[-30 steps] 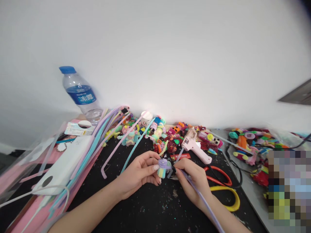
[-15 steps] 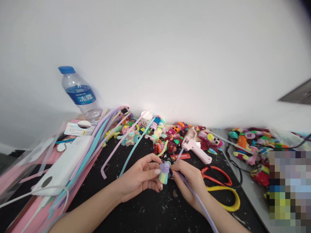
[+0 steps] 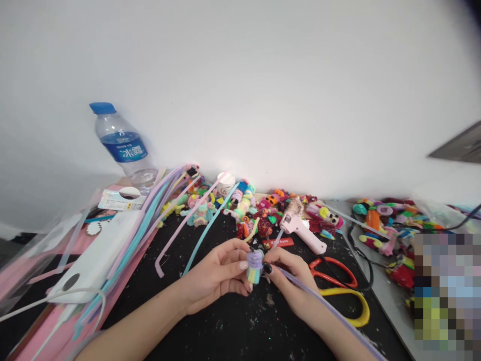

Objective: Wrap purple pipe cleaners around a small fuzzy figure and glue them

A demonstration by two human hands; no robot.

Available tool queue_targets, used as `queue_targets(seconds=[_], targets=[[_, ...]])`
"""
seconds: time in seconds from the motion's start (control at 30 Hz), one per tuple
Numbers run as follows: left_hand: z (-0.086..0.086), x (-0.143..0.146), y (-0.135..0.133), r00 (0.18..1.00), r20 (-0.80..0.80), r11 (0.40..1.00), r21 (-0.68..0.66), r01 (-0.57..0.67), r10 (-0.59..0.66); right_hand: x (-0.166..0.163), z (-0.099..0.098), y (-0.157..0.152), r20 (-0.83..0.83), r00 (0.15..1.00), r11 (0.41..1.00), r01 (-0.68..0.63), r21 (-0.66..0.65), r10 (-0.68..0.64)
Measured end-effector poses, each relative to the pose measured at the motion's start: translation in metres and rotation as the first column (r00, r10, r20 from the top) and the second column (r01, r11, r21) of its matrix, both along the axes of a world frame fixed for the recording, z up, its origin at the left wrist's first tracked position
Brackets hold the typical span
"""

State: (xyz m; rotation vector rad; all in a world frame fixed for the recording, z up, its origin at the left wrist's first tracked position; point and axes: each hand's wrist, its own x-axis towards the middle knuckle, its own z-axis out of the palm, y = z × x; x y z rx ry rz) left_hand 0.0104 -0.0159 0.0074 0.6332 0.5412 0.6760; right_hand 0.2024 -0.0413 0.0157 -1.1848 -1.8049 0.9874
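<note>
Between both hands, above the black work surface, is a small fuzzy piece of wound pipe cleaner [image 3: 254,265], purple coils on top and yellow and mint stripes below. My left hand [image 3: 221,271] pinches its left side between thumb and fingers. From its right side runs a long purple pipe cleaner [image 3: 319,291], trailing over my right wrist toward the lower right. My right hand [image 3: 289,278], with dark thumbnail, is closed on this strand close to the coils. Fingers partly hide the back of the piece.
A pink glue gun [image 3: 304,233] lies behind my right hand, scissors [image 3: 355,301] with red and yellow handles beside it. Colourful pipe-cleaner figures [image 3: 240,203] line the wall. Loose pipe cleaners [image 3: 143,225] and a white power bank-like box [image 3: 97,255] lie left, near a bottle [image 3: 124,145].
My right hand has turned slightly, bringing its thumb into view against the strand. The strand's loose end has swung to the right. My left hand stays nearly still.
</note>
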Motion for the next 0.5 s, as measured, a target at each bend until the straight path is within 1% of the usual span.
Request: queue_targets(seconds=[0.1, 0.17, 0.33, 0.43, 0.5], targets=[[-0.0005, -0.0002, -0.0007, 1.0, 0.009, 1.0, 0.005, 0.006, -0.006, 0.0003, 0.0008, -0.0001, -0.018, 1.0, 0.999, -0.005, -0.039, 0.004], [-0.0007, -0.0004, -0.0011, 1.0, 0.015, 1.0, 0.004, 0.013, -0.013, 0.0003, 0.0015, -0.0004, -0.014, 1.0, 0.999, 0.007, -0.038, -0.008], [-0.0009, -0.0001, -0.0015, 1.0, 0.016, 1.0, -0.011, 0.013, -0.013, -0.0017, 0.0008, -0.0025, 0.029, 0.998, 0.998, 0.053, 0.029, -0.054], [-0.0013, 0.0004, -0.0019, 1.0, 0.009, 1.0, -0.007, 0.019, -0.019, -0.0036, -0.0003, -0.0039, 0.057, 0.996, 0.995, 0.06, 0.082, -0.065], [-0.0018, 0.0007, -0.002, 1.0, 0.005, 1.0, 0.004, 0.022, -0.022, -0.0044, -0.0003, -0.0047, 0.074, 0.995, 0.994, 0.057, 0.094, -0.064]])
